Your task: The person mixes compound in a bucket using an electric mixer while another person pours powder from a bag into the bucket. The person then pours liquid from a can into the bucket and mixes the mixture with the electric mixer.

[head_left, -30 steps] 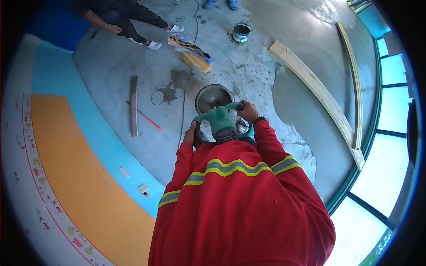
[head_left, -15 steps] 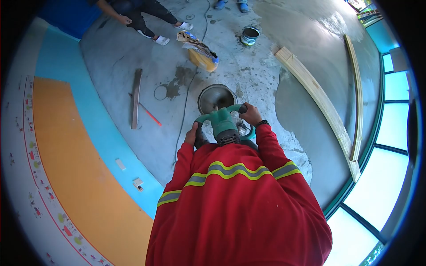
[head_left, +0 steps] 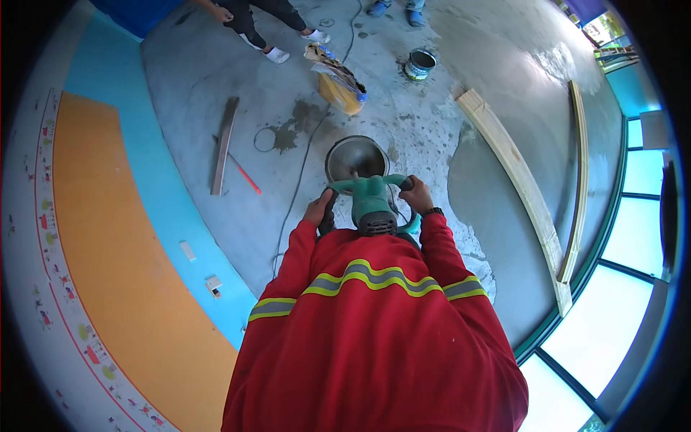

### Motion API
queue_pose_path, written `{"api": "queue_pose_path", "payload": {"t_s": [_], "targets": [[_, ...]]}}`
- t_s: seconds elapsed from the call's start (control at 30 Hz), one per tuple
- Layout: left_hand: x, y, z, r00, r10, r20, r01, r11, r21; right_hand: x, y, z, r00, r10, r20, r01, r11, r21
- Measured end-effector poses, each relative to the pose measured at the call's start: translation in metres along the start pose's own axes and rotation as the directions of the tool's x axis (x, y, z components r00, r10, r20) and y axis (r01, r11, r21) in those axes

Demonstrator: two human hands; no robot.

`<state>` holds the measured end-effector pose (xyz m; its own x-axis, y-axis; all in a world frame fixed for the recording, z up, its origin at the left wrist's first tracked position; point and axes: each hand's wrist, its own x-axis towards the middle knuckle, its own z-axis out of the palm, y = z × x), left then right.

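Both my hands grip a green handheld power mixer by its two side handles, close in front of my body. My left hand is closed around the left handle, and my right hand, with a dark watch at the wrist, is closed around the right one. Beyond the mixer stands a round bucket on the floor, and the mixer's shaft reaches down into it. The bucket's inside looks dark grey; I cannot make out how full it is.
An opened sack and a pail stand ahead. Wooden boards lie across smooth wet-looking floor at right. At left are a metal bar and a red-handled tool. A cable crosses the floor. Two people stand at the back.
My view has shifted and turned slightly, so the surroundings sit differently in the picture. My hands stay on the mixer handles, and its shaft remains in the bucket.
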<state>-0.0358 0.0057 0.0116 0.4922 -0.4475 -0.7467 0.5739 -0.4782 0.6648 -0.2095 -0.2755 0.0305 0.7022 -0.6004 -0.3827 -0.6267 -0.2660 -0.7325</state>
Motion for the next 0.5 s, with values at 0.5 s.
{"api": "queue_pose_path", "payload": {"t_s": [0.5], "targets": [[-0.006,0.016,-0.018,0.997,0.017,0.073,-0.02,0.999,0.039,-0.019,0.001,0.023,0.996,0.072,-0.052,-0.069,0.996,0.049]]}}
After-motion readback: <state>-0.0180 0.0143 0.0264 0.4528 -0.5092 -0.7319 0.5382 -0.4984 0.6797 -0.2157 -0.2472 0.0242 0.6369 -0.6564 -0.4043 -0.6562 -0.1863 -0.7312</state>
